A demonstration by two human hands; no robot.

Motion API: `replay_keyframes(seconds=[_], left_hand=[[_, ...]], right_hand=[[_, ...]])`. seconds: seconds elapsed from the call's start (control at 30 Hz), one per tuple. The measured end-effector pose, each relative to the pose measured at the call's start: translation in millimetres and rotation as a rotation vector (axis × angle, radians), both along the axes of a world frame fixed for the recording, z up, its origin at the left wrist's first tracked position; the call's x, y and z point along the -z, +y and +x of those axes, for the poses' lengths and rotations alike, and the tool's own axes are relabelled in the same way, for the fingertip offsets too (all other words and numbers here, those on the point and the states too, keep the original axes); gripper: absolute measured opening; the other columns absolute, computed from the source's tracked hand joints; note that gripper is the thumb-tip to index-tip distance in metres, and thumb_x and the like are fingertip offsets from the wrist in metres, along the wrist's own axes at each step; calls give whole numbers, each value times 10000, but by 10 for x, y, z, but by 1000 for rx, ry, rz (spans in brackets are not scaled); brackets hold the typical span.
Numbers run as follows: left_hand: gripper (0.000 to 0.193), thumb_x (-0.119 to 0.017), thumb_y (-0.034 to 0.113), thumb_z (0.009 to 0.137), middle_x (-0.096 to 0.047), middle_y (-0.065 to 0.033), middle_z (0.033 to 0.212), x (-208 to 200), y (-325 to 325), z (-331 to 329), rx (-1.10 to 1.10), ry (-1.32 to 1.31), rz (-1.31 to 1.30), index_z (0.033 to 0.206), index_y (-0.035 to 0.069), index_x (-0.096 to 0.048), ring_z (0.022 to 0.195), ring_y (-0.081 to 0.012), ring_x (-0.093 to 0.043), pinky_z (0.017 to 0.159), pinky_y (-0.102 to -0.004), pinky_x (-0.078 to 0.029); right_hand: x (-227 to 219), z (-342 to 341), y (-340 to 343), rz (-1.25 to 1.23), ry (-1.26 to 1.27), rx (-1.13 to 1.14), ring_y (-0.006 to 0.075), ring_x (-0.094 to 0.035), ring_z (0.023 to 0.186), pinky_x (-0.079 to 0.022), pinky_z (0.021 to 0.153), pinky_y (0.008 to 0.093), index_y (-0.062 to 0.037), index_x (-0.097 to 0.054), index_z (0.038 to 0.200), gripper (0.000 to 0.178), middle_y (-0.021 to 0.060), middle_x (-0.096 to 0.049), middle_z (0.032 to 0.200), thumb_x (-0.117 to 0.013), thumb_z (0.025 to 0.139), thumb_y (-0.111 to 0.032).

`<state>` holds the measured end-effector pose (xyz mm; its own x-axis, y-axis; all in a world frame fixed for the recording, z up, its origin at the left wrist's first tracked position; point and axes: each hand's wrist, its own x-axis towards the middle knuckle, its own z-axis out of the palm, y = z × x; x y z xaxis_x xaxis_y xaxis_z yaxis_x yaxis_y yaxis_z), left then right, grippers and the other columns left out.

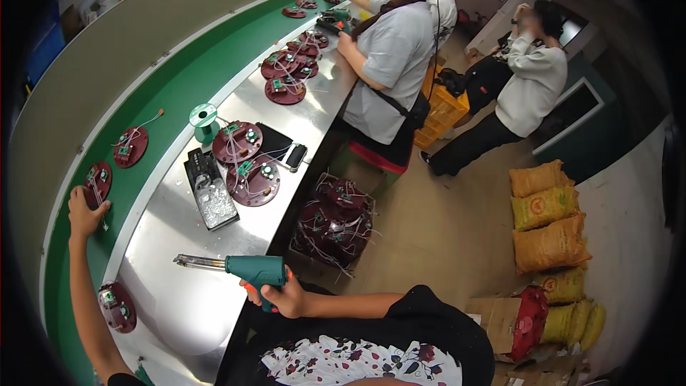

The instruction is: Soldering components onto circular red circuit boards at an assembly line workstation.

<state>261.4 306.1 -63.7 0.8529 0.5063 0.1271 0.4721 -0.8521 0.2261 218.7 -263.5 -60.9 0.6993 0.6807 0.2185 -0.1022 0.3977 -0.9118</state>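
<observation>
My right hand [286, 296] is wrapped round the handle of a green soldering gun [256, 270], whose metal tip points left above the steel bench. On the green conveyor belt, my left hand [86, 213] has its fingers and thumb on the near edge of a maroon round plate [98, 177] carrying a small green circuit board and wires. A similar maroon disc [131, 147] lies farther along the belt. Another maroon disc [118, 307] rests at the bench's left edge, beside my left forearm.
A black soldering stand [212, 189], a green solder spool [204, 123] and two wired maroon discs [254, 180] occupy the bench [161, 243]. Below stands a crate of such discs [334, 221]. Co-workers [396, 50] are at the bench's far end; another person [532, 86] stands right, near stacked sacks [550, 243].
</observation>
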Motion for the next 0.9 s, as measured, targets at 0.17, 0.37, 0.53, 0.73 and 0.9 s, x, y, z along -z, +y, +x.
replay_keyframes(seconds=[0.17, 0.37, 0.53, 0.73, 0.9], left_hand=[[851, -851, 468, 721, -527, -197, 1458, -10, -57, 213, -23, -94, -10, 1398, 119, -471, 1349, -405, -488, 1044, -547, -412], [959, -866, 424, 694, -537, -166, 1480, 49, 0, 411, 28, -273, 66, 1497, 184, -400, 1348, -403, -499, 1083, -611, -338], [911, -867, 435, 681, -592, -164, 1408, -292, -323, 576, 96, -92, -64, 1449, 160, -459, 1290, -367, -561, 1055, -529, -409], [720, -865, 426, 718, -695, -182, 1175, -633, -342, 189, 142, -233, -86, 1284, 78, -589, 1030, -303, -697, 897, -415, -533], [673, -871, 366, 760, -707, -188, 1129, -1478, -1486, -663, 196, -328, -252, 1279, 18, -621, 997, -292, -708, 862, -407, -574]], right_hand=[[-80, -3, 1, -17, -34, 7, 113, -558, 700, -481, 676, 290, 51, -574, 1215, 604, 38, -595, 793, -536, 1042, -527], [-41, -33, 68, -35, -4, 51, 113, -561, 722, -477, 691, 285, 52, -572, 1233, 635, 33, -590, 792, -541, 1033, -550], [-106, -13, 105, -35, -15, 52, 94, -556, 705, -479, 676, 284, 71, -590, 1216, 542, 21, -599, 778, -584, 1048, -445], [-31, -55, 205, -33, 34, 70, 125, -583, 736, -494, 693, 301, 62, -585, 1217, 620, 45, -621, 811, -533, 1039, -529], [-6, 89, 66, -310, -64, 92, 202, -611, 751, -524, 709, 358, -9, -582, 1046, 852, 83, -636, 824, -308, 962, -812]])
